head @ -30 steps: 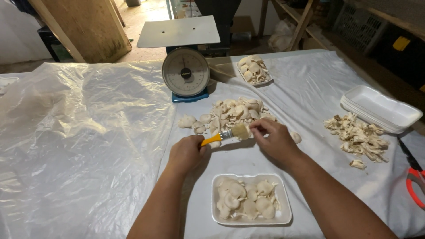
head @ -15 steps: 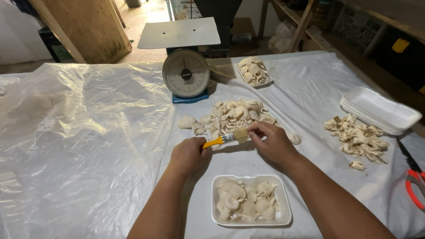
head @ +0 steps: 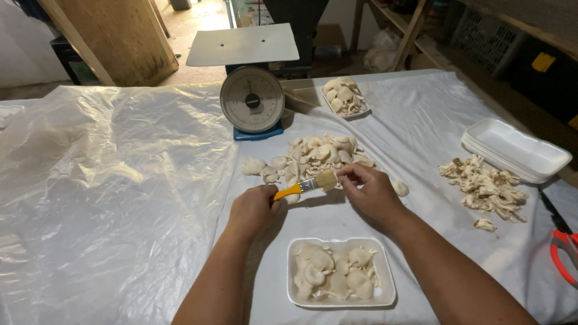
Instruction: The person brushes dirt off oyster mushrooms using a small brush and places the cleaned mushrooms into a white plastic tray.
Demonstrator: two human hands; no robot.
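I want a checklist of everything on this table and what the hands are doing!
Surface: table covered in white sheet, crumpled clear plastic on the left.
Job's things: yellow-handled brush; loose oyster mushrooms; filled foam tray.
Clutter: dial scale, far mushroom tray, mushroom scraps, empty foam trays, orange scissors.
Grips: left hand holds the brush handle; right hand at the bristles, what it pinches unclear.
Cables: nothing seen.
Surroundings: wooden boards, dark crates.
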